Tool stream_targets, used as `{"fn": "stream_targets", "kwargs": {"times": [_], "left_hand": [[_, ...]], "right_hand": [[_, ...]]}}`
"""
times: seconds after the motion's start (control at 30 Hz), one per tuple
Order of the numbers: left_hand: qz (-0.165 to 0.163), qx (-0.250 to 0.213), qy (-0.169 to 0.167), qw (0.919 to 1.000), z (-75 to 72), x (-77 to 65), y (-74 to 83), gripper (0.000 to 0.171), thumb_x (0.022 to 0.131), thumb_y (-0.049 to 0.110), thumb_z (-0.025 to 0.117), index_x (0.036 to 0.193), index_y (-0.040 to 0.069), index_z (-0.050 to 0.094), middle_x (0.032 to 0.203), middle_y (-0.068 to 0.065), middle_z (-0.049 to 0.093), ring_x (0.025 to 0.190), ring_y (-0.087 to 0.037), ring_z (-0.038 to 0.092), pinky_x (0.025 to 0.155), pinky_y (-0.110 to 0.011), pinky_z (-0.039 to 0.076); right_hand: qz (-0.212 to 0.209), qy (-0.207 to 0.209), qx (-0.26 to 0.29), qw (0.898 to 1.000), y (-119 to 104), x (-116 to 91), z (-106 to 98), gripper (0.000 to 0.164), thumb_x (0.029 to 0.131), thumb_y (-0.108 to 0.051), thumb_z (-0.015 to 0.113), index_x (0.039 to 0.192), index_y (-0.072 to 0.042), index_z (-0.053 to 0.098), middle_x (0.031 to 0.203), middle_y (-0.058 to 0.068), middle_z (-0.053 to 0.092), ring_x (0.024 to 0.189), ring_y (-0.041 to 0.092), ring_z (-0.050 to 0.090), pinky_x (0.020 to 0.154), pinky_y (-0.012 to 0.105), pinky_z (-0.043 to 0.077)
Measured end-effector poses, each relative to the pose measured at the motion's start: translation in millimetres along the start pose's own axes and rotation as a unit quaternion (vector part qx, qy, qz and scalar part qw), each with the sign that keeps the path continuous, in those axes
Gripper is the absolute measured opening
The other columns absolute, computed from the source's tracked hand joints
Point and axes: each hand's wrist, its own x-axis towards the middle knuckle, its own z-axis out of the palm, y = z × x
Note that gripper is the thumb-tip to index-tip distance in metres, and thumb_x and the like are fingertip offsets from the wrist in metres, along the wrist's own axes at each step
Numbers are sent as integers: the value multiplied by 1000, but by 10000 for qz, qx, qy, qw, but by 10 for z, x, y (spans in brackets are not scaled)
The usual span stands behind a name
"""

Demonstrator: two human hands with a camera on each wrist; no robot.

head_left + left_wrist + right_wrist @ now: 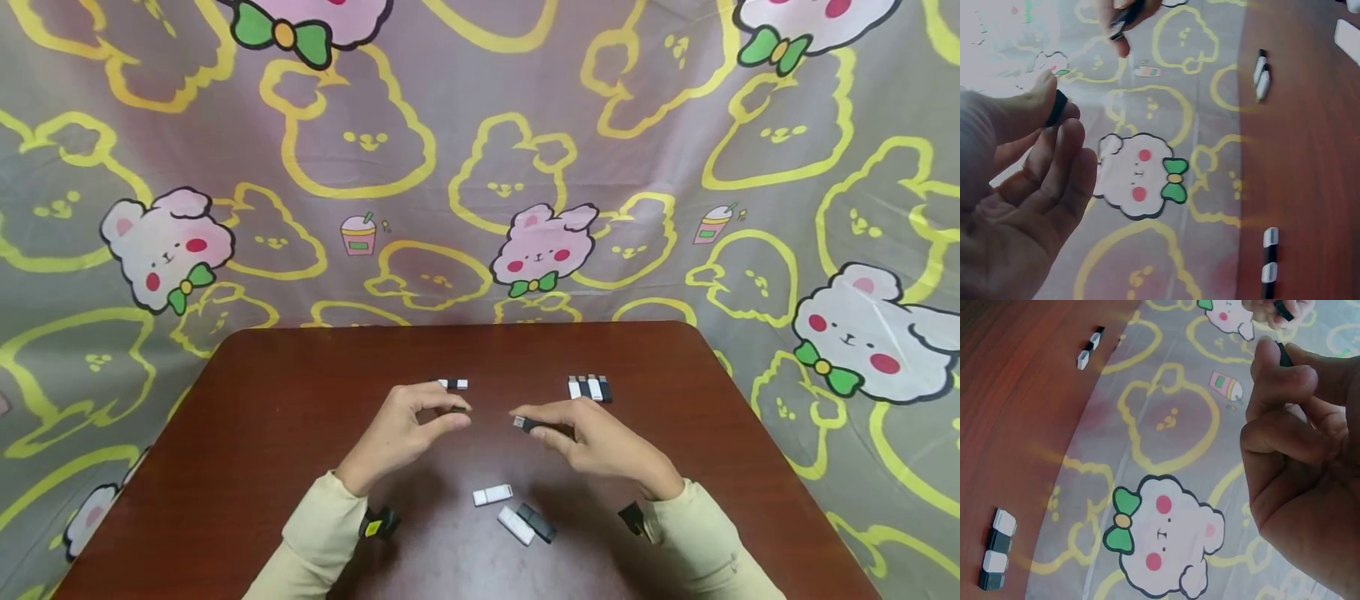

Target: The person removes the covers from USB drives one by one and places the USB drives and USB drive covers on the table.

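Note:
In the head view my left hand pinches a small black cap between thumb and fingers. Facing it across a short gap, my right hand grips a black USB stick, its bare metal plug pointing left toward the left hand. Cap and stick are apart, both held above the table. In the right wrist view the curled fingers of the right hand hide most of the stick. Nearer the table's front lie two white USB sticks and a black USB stick, their plugs covered.
At the back right, several black and white USB sticks with bare plugs lie side by side. Small black and white caps form a row behind the left hand. A patterned cloth hangs behind the brown table.

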Motion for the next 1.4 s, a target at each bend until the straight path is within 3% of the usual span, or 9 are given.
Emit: {"fn": "stream_targets", "kwargs": {"times": [0.17,0.33,0.53,0.67,0.77,0.87,0.97,1.2,1.4], "left_hand": [[-247,-125,247,9993,98,5,-23,17,83,23,84,95,18,74,88,2,76,78,-4,66,69,-25,56],[-226,12,518,9984,157,4,-34,29,78,24,88,82,17,60,78,4,69,69,-4,63,66,-24,54],[-114,266,521,9982,180,-32,-59,23,83,27,85,76,20,64,71,7,63,64,-3,59,61,-23,53],[-124,266,512,9983,175,-41,-49,21,84,25,84,77,21,65,72,7,64,66,-3,60,63,-22,53],[-120,264,492,9984,169,-29,-37,19,85,22,83,79,20,65,74,8,65,66,-4,60,63,-21,53],[-121,272,463,9985,166,-17,-41,17,86,19,82,85,19,65,76,8,66,67,-3,60,63,-22,52],[-98,253,461,9986,169,-9,-57,17,87,15,80,93,16,64,80,6,69,69,-2,62,67,-23,52],[48,243,485,9985,183,-7,-88,16,92,7,73,106,12,66,98,-1,78,82,-7,70,77,-26,57],[-148,288,427,9986,189,-30,-86,19,92,4,72,107,16,72,101,3,78,87,-7,72,78,-29,60]], "right_hand": [[164,7,111,9998,-4,14,9,34,104,-31,59,138,-33,61,64,-14,42,52,-2,37,54,19,41],[355,202,276,9988,-23,27,18,23,101,-28,64,124,-29,67,66,-12,50,52,0,43,50,20,41],[544,369,424,9969,-1,33,14,7,99,-23,68,105,-21,64,65,-9,57,50,2,47,46,21,40],[746,881,142,9932,45,49,-30,7,97,-23,70,97,-21,64,65,-8,58,52,3,47,49,22,40],[985,1461,-101,9843,99,64,-77,9,95,-21,73,90,-21,65,64,-7,54,53,5,44,50,22,37],[1235,1814,-162,9755,174,73,-112,8,93,-19,74,89,-20,67,62,-4,49,52,7,42,48,23,34],[1438,1909,-102,9710,253,82,-132,5,95,-17,72,91,-17,69,62,-2,50,52,8,44,49,23,36],[1949,1821,283,9634,407,133,-168,14,100,-12,60,108,-2,67,77,4,72,59,14,63,60,29,50],[2564,1864,477,9472,543,180,-212,18,102,-18,60,101,0,64,88,13,78,62,25,71,58,31,55]]}}
